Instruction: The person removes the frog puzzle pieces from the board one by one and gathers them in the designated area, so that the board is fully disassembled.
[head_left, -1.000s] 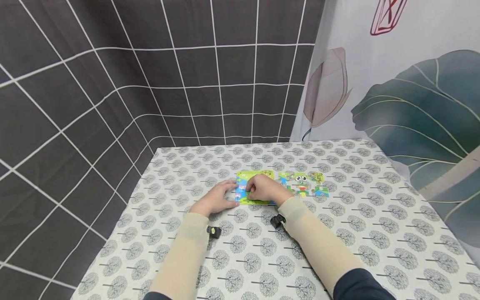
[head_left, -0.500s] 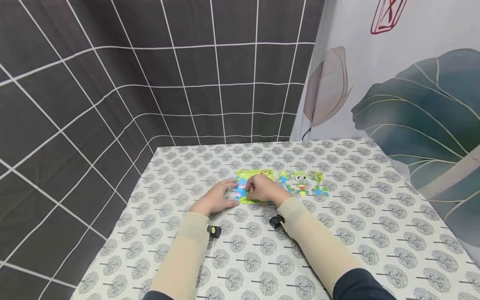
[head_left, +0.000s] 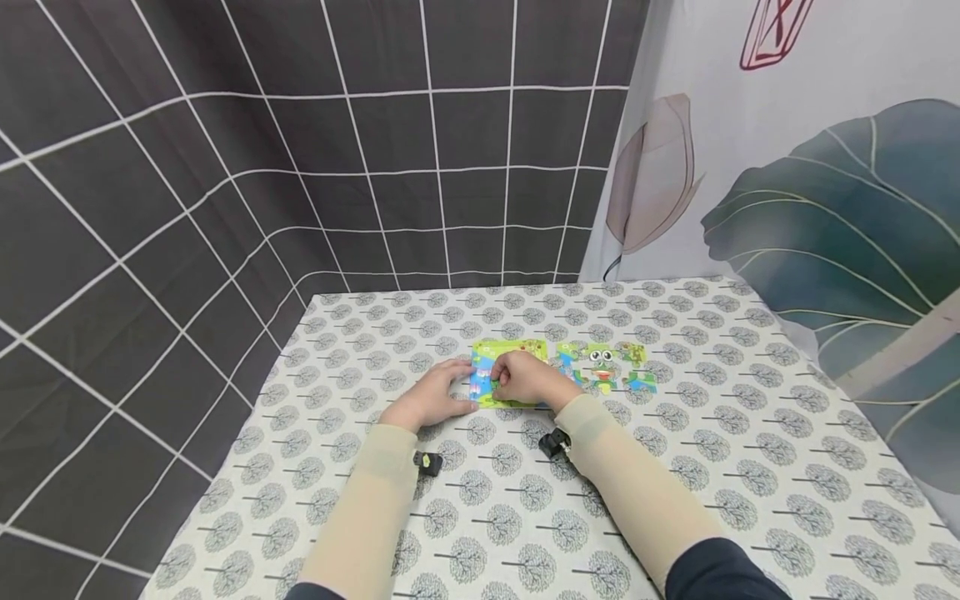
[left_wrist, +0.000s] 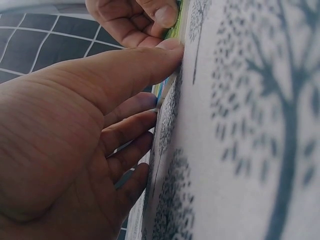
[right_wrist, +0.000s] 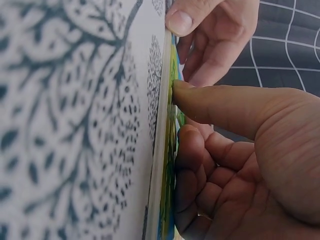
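Observation:
A thin, brightly printed puzzle board [head_left: 483, 352] in yellow-green and blue lies flat on the tablecloth. My left hand [head_left: 429, 400] is at its left side, with the thumb on the near left corner and the other fingers spread toward the left edge. Over the middle of the board is my right hand [head_left: 531, 379], its fingers bent and its thumb down by the near edge. Close up in the right wrist view, a bit of green puzzle piece [right_wrist: 180, 118] shows between that thumb and the index finger. The right hand hides much of the board's picture.
Right of the board lie several loose puzzle pieces [head_left: 602, 357], some with big cartoon eyes and a red mouth. A tree-patterned cloth [head_left: 495, 525] covers the table. Dark gridded curtain [head_left: 390, 133] hangs behind and to the left; pale leaf-printed curtain [head_left: 667, 58] hangs on the right.

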